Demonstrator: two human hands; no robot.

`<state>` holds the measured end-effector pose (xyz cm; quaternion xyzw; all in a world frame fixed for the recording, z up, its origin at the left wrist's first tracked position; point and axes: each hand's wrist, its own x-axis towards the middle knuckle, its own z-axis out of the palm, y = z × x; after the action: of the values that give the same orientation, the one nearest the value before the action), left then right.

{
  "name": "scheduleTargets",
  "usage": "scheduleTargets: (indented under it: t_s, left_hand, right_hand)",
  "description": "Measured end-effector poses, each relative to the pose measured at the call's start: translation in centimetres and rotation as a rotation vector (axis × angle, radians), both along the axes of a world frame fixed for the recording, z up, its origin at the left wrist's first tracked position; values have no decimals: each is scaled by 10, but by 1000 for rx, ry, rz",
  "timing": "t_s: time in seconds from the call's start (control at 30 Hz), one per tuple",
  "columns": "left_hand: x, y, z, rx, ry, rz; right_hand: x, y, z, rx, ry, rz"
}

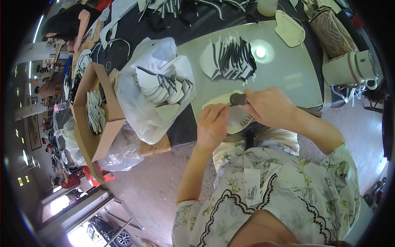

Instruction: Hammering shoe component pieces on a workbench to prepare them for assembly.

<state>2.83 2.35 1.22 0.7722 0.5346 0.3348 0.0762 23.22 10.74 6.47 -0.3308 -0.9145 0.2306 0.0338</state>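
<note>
Lowest in frame, the left hand (212, 125) pins a cream flat cut shoe piece (230, 113) at the pale green tabletop (288, 74) edge, fingers pressed together; the right hand (269, 108) clamps a dark round stamp (238, 99). Best pressed squarely down. White bag of pieces (158, 86) sits left.

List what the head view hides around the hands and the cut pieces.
- Pale flat piece: its middle is covered by both hands.
- Dark tool: its grip is hidden in the right hand.
- Left hand: fingertips curl under, out of sight.
- Cardboard box: pieces too small to tell.
</note>
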Motion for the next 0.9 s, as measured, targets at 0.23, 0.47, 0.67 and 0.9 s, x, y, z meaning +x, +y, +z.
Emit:
scheduleTargets:
  t_s: [0.23, 0.47, 0.67, 0.9]
  left_hand:
    - [0, -8, -2, -57, -31, 48]
    - [0, -13, -6, 27, -11, 98]
    - [6, -13, 1, -11, 70, 113]
    - [8, -19, -1, -33, 96, 187]
  right_hand:
    - [-10, -1, 8, -51, -76, 23]
    - [-9, -1, -3, -92, -87, 1]
    - [-12, -6, 10, -45, 16, -45]
    - [-18, -1, 0, -123, -72, 47]
